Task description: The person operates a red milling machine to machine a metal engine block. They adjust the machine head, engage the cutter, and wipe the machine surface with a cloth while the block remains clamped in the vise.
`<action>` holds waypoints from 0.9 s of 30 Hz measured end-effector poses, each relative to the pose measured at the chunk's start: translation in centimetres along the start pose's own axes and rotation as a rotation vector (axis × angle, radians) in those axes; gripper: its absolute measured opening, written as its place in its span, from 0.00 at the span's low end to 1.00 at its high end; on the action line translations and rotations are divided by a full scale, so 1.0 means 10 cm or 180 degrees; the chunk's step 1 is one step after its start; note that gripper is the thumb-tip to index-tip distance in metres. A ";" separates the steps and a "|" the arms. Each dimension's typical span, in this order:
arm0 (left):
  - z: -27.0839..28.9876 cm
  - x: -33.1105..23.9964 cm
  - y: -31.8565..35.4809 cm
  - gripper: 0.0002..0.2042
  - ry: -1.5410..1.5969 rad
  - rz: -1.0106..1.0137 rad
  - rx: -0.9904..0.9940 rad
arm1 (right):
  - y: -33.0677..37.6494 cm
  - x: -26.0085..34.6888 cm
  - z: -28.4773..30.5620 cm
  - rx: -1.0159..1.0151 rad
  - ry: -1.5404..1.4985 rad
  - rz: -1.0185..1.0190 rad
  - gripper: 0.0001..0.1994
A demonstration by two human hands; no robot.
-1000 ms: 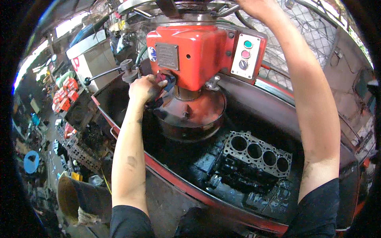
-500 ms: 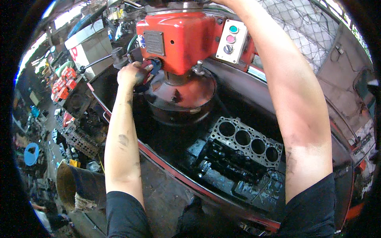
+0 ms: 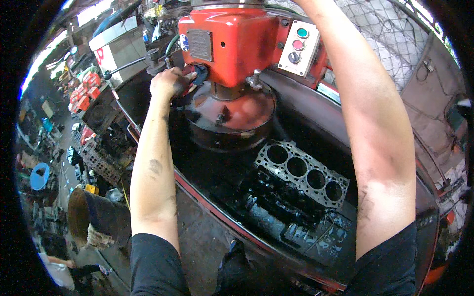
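My left hand (image 3: 169,82) is closed around a dark knob or handle with a bit of blue cloth at the lower left side of the red machine head (image 3: 232,42). My right arm reaches up past the control box (image 3: 297,45) with three buttons; my right hand is out of the picture above the top edge. Under the head hangs a round red grinding wheel housing (image 3: 232,121). Below and to the right of it, a grey engine block (image 3: 301,172) with a row of round cylinder bores lies in the black, oily machine bed (image 3: 217,172).
A red rim (image 3: 197,195) bounds the bed toward me. A long lever with a ball end (image 3: 126,66) sticks out left of the head. Left are a white cabinet (image 3: 118,47), red parts, metal clutter and a dark barrel (image 3: 96,217) on the floor. Wire mesh is behind right.
The view has tilted and shifted: the machine head and engine block sit slightly lower and more to the right in the picture. My left hand stays on the handle; my right arm remains raised.
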State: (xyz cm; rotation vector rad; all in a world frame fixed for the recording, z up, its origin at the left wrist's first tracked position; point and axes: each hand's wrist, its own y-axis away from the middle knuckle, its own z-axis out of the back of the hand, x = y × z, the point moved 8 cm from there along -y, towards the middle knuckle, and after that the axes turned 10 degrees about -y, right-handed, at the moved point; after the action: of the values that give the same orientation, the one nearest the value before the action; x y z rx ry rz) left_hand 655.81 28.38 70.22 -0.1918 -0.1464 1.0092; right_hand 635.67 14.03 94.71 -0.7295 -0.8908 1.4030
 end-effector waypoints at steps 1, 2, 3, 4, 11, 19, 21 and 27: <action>0.01 -0.03 0.03 0.30 0.0026 -0.0014 -0.0009 | 0.03 -0.01 0.05 0.0022 -0.0077 -0.0074 0.32; 0.01 -0.06 0.05 0.30 0.0007 -0.0011 -0.0021 | 0.07 -0.02 0.09 0.0045 -0.0155 -0.0149 0.32; 0.03 -0.09 0.08 0.30 0.0006 -0.0013 -0.0071 | 0.11 -0.02 0.15 0.0068 -0.0230 -0.0222 0.32; 0.03 -0.12 0.11 0.30 0.0002 -0.0009 -0.0076 | 0.14 -0.01 0.21 0.0071 -0.0170 -0.0228 0.32; 0.07 -0.37 0.36 0.32 0.0023 -0.0062 -0.0128 | 0.34 0.01 0.59 -0.0096 0.0024 -0.0172 0.32; 0.19 -0.67 0.72 0.28 -0.0130 -0.0118 -0.0179 | 0.51 -0.02 0.95 -0.0111 0.0440 0.0674 0.30; 0.24 -0.80 0.83 0.32 0.0014 -0.0203 -0.0179 | 0.61 0.02 1.07 -0.0094 0.0604 0.0833 0.29; 0.32 -1.15 1.21 0.29 -0.0031 -0.0245 -0.0007 | 0.92 -0.19 1.54 0.0140 -0.0711 -0.0710 0.31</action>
State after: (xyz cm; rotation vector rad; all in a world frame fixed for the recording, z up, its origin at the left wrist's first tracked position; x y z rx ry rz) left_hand 639.14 25.20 70.17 -0.1820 -0.1624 0.9336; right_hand 617.76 11.42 94.31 -0.4299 -1.0773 1.3157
